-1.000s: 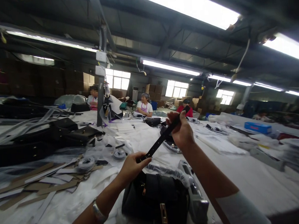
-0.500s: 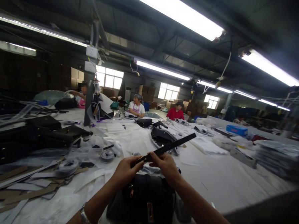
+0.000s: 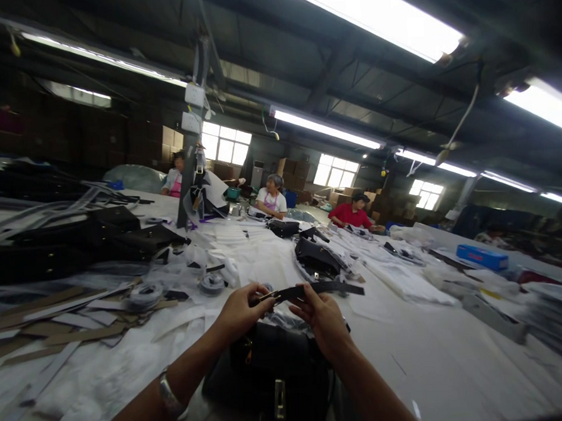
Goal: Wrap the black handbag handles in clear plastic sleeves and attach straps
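Note:
A black strap [image 3: 334, 287] with a gold-coloured buckle is stretched between my two hands. My left hand [image 3: 241, 310] pinches the buckle end. Farther along, my right hand [image 3: 320, 312] grips the strap between thumb and fingers, and its free end sticks out to the right. Just below my hands stands a black handbag [image 3: 275, 371] with a gold-coloured clasp on its front and a zip pull at its upper left. Clear plastic shows at the bag's top, partly hidden by my hands.
Black bags [image 3: 117, 235] are piled at the left, above cardboard strips [image 3: 84, 331]. Another black bag [image 3: 318, 255] lies ahead on the white table [image 3: 411, 354]. A blue box [image 3: 481, 256] stands at the right. Several people sit beyond, one in a red top [image 3: 349, 214].
The strap's free end has dropped from slanting upward to nearly level, with a slight bend. My right hand's fingers have shifted on it. The view has turned a little to the left.

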### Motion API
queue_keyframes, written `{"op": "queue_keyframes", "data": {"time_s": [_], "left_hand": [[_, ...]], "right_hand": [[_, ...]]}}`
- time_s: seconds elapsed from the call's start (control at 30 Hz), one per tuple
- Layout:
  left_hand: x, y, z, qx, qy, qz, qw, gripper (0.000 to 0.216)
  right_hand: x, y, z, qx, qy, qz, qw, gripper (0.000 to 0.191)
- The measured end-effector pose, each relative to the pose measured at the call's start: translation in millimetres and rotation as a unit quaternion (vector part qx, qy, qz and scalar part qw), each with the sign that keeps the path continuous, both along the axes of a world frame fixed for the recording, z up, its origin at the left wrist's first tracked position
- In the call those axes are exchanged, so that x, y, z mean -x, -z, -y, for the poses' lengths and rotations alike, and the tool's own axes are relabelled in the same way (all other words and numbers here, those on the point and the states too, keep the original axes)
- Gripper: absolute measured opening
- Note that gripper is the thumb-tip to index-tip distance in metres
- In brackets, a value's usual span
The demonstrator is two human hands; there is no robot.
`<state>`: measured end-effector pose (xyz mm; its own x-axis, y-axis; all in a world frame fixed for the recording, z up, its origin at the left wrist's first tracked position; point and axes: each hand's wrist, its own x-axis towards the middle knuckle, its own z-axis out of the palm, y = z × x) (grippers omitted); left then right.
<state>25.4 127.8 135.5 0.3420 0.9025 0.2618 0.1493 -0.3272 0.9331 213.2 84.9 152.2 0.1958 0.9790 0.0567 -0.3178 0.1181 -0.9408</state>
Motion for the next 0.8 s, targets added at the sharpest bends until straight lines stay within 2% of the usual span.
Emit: {"op": "queue_keyframes", "data": {"time_s": [0.17, 0.37, 0.5, 0.6, 0.67, 0.8], "left_hand": [[-1, -2.6, 2, 0.008, -0.001, 0.005, 1.0, 0.03], [2, -2.7, 2, 0.026, 0.022, 0.028, 0.999, 0.031], [3, -3.6, 3, 0.029, 0.026, 0.037, 0.999, 0.031], [3, -4.4, 3, 0.023, 0.026, 0.033, 0.999, 0.031], [3, -4.2, 3, 0.021, 0.023, 0.02, 0.999, 0.032], [4, -1.8, 0, 0.027, 0.023, 0.0, 0.999, 0.034]], "right_hand": [[3, -1.9, 3, 0.003, -0.01, -0.033, 0.999, 0.035], [2, 0.5, -1, 0.054, -0.026, -0.126, 0.99, 0.017], [2, 1.9, -1, 0.062, -0.046, -0.143, 0.987, 0.017], [4, 3.2, 2, 0.03, -0.066, -0.106, 0.992, 0.025], [7, 4.5, 5, -0.002, -0.066, -0.032, 0.997, 0.033], [14, 6.5, 6, -0.051, -0.014, 0.081, 0.995, 0.044]]}}
